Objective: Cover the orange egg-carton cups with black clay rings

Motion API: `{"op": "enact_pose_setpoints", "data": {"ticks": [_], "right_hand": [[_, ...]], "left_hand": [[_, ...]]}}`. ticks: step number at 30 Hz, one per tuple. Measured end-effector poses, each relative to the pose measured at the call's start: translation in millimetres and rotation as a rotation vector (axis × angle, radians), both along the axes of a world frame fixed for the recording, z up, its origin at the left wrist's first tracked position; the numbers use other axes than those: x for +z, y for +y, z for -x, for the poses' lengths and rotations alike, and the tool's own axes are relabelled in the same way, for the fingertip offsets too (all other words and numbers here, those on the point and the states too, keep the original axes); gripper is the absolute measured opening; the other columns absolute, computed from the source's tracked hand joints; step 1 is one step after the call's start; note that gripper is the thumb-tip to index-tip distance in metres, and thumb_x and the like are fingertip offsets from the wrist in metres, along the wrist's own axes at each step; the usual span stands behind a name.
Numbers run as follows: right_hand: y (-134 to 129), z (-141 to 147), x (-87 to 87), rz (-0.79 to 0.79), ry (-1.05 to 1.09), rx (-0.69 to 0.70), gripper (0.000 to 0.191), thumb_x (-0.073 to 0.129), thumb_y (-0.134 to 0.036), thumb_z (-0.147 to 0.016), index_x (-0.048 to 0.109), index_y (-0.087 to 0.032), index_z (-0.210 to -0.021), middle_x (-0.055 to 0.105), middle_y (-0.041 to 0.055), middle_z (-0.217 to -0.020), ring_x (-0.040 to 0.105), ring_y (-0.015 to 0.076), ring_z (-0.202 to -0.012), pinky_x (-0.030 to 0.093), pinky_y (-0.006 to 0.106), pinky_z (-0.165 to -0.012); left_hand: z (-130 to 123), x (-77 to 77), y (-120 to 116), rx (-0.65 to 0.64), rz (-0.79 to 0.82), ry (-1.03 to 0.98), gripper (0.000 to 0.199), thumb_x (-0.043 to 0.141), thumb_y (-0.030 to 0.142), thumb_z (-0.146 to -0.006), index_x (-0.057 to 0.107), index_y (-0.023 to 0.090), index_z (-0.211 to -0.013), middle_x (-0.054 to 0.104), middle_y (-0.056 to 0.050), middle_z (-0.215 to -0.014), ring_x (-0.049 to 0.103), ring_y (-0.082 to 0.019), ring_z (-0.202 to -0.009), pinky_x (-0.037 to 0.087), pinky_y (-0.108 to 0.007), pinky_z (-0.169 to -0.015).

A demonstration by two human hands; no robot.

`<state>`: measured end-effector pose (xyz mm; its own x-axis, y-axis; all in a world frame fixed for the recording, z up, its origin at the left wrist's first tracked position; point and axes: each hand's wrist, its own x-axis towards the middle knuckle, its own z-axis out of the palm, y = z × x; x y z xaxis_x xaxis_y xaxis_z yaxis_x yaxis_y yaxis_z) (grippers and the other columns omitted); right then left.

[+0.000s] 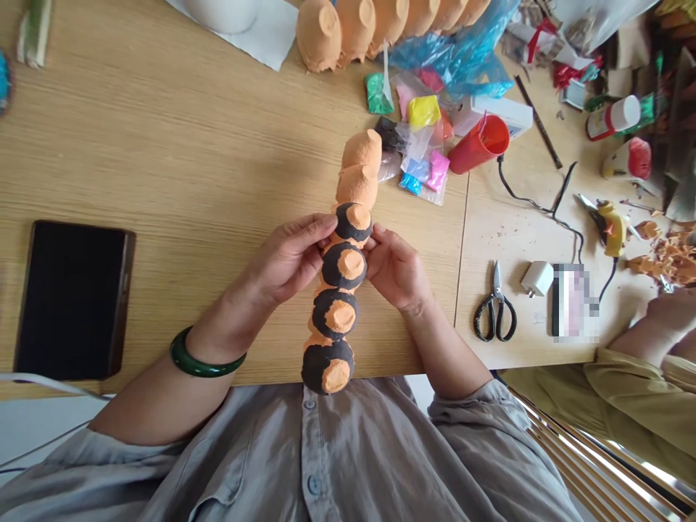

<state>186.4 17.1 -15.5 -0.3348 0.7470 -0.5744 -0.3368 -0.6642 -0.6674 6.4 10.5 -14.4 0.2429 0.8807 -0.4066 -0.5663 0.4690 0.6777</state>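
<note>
Between my two hands is a long row of joined orange clay lumps [362, 185], tilted with its far end up the table and its near end close to my shirt. Several of the nearer lumps carry black clay patches [333, 268] around a raised orange knob; the two farthest are plain orange. My left hand [293, 254] pinches the row from the left, thumb on the edge of a black patch. My right hand [399, 268] grips the opposite side with bent fingers, partly hidden behind the row.
A similar orange row [356, 29] lies at the back near a blue plastic bag [462, 54]. Colourful clay packets [424, 112] and a red cup [478, 145] stand beyond my right hand. Scissors [496, 304] lie right, a black tablet [73, 297] left. Another person's arm [652, 326] rests far right.
</note>
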Motion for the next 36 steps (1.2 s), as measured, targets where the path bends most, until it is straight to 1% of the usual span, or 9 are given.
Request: {"op": "enact_pose_setpoints", "data": {"ticks": [5, 11, 15, 19, 22, 25, 29, 32, 36], "right_hand": [[-2, 1, 6.5, -0.075, -0.036, -0.033, 0.032, 0.079, -0.059, -0.095, 0.079, -0.027, -0.099, 0.084, 0.0022, -0.101, 0.079, 0.0237, -0.104, 0.067, 0.036, -0.090], [-10, 4, 2.1, -0.239, -0.127, -0.084, 0.033, 0.096, -0.053, -0.083, 0.078, -0.025, -0.085, 0.076, -0.0030, -0.084, 0.068, 0.0149, -0.078, 0.061, 0.029, -0.078], [-9, 2, -2.6, -0.268, -0.196, -0.078, 0.039, 0.097, -0.056, -0.083, 0.075, -0.024, -0.077, 0.072, -0.0030, -0.078, 0.066, 0.0149, -0.076, 0.061, 0.031, -0.078], [-5, 0, -3.2, -0.274, -0.156, -0.064, 0.039, 0.097, -0.060, -0.082, 0.079, -0.025, -0.084, 0.076, -0.0024, -0.081, 0.074, 0.0180, -0.083, 0.066, 0.033, -0.084], [-4, 1, 0.6, -0.249, -0.173, -0.057, 0.039, 0.090, -0.064, -0.087, 0.083, -0.028, -0.101, 0.084, -0.0002, -0.098, 0.080, 0.0227, -0.099, 0.069, 0.037, -0.091], [-5, 2, 3.1, -0.288, -0.233, -0.084, 0.037, 0.086, -0.056, -0.091, 0.082, -0.031, -0.119, 0.087, 0.0005, -0.119, 0.080, 0.0253, -0.120, 0.068, 0.041, -0.105], [-7, 2, -4.0, -0.417, -0.341, -0.057, 0.032, 0.083, -0.045, -0.094, 0.082, -0.029, -0.122, 0.086, 0.0038, -0.130, 0.079, 0.0267, -0.128, 0.062, 0.044, -0.119], [-8, 2, -12.9, -0.500, -0.455, -0.028, 0.031, 0.075, -0.043, -0.100, 0.083, -0.027, -0.125, 0.086, 0.0062, -0.128, 0.080, 0.0258, -0.118, 0.065, 0.044, -0.112], [-9, -1, -18.8, -0.662, -0.629, -0.036, 0.029, 0.065, -0.044, -0.107, 0.084, -0.028, -0.122, 0.081, 0.0090, -0.132, 0.078, 0.0223, -0.103, 0.068, 0.036, -0.086]], "left_hand": [[1, -4.4, 3, 0.069, 0.014, 0.025, 0.037, 0.106, 0.050, -0.072, 0.079, 0.026, -0.073, 0.070, 0.002, -0.075, 0.057, -0.015, -0.073, 0.049, -0.030, -0.070], [3, -6.9, 4, 0.007, 0.020, 0.106, 0.034, 0.102, 0.053, -0.075, 0.080, 0.028, -0.076, 0.075, -0.002, -0.083, 0.068, -0.022, -0.083, 0.056, -0.035, -0.076], [3, -7.1, 2, -0.032, 0.037, 0.137, 0.031, 0.096, 0.053, -0.081, 0.080, 0.027, -0.076, 0.075, -0.003, -0.085, 0.069, -0.024, -0.087, 0.057, -0.036, -0.077], [1, -4.0, 1, 0.010, 0.009, 0.138, 0.024, 0.097, 0.048, -0.081, 0.085, 0.028, -0.085, 0.080, -0.005, -0.093, 0.073, -0.025, -0.095, 0.058, -0.037, -0.084], [2, -2.4, 1, 0.046, -0.003, 0.155, 0.022, 0.098, 0.044, -0.079, 0.085, 0.027, -0.085, 0.080, -0.004, -0.090, 0.073, -0.024, -0.089, 0.059, -0.036, -0.081], [5, -3.0, 3, 0.104, -0.053, 0.256, 0.025, 0.100, 0.040, -0.075, 0.085, 0.022, -0.084, 0.082, -0.004, -0.089, 0.071, -0.020, -0.083, 0.059, -0.032, -0.080], [14, -7.5, 5, 0.100, -0.119, 0.479, 0.029, 0.100, 0.039, -0.076, 0.086, 0.017, -0.090, 0.082, -0.004, -0.088, 0.070, -0.018, -0.080, 0.058, -0.030, -0.079], [20, -11.8, 5, 0.111, -0.140, 0.598, 0.022, 0.098, 0.035, -0.081, 0.087, 0.018, -0.092, 0.081, -0.002, -0.088, 0.069, -0.017, -0.079, 0.057, -0.027, -0.077], [20, -8.2, 7, 0.327, -0.201, 0.608, 0.016, 0.093, 0.030, -0.086, 0.088, 0.022, -0.100, 0.079, 0.000, -0.089, 0.065, -0.013, -0.077, 0.055, -0.023, -0.073]]}}
